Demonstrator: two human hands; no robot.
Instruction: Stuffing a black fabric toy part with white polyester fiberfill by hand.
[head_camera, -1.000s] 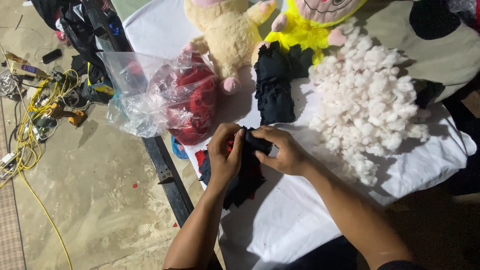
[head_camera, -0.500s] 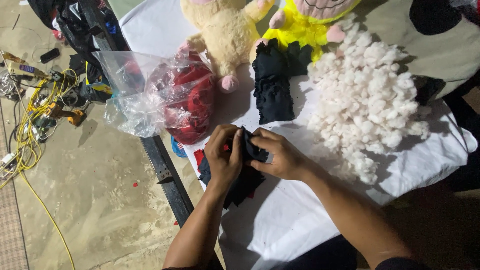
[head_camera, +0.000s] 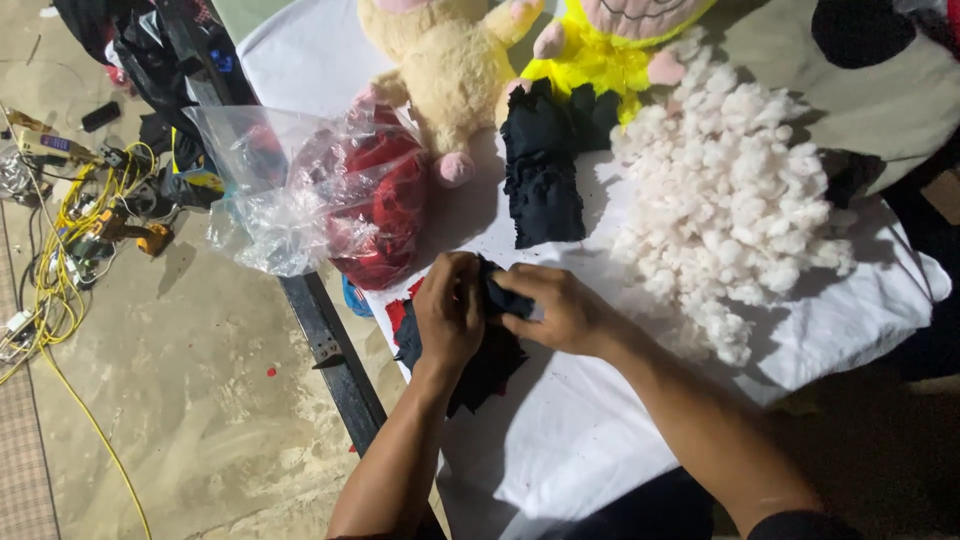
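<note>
1. Black cloth (head_camera: 480, 365), a small dark piece with a bit of red showing at its left edge, lies near the left edge of the white sheet (head_camera: 600, 440) that covers the table, and both hands are on it.
2. Against the pictures from a second and half a second ago, little differs: the hands sit at the same spot on the cloth, and the things around have not shifted on the sheet.
3. The left hand (head_camera: 448, 312) comes up from below with its back to the camera, fingers curled down over the top of the cloth and closed on it.
4. The right hand (head_camera: 555, 308) reaches in from the lower right, forearm slanting across the sheet; its fingers are pinched on a fold of the same cloth, touching the left hand's fingers.
5. Just above the hands lies a second pile of black fabric (head_camera: 545, 170).
6. To the right of that is a big heap of white stuffing (head_camera: 720, 200), near the right hand but apart from it.
7. To the upper left, a clear plastic bag (head_camera: 290, 190) with red material inside hangs over the table's edge.
8. At the top lie a cream plush toy (head_camera: 440, 60) and a plush toy in yellow (head_camera: 600, 50).
9. On the floor (head_camera: 180, 400) at the left lie yellow cables (head_camera: 60, 300) and tools.
</note>
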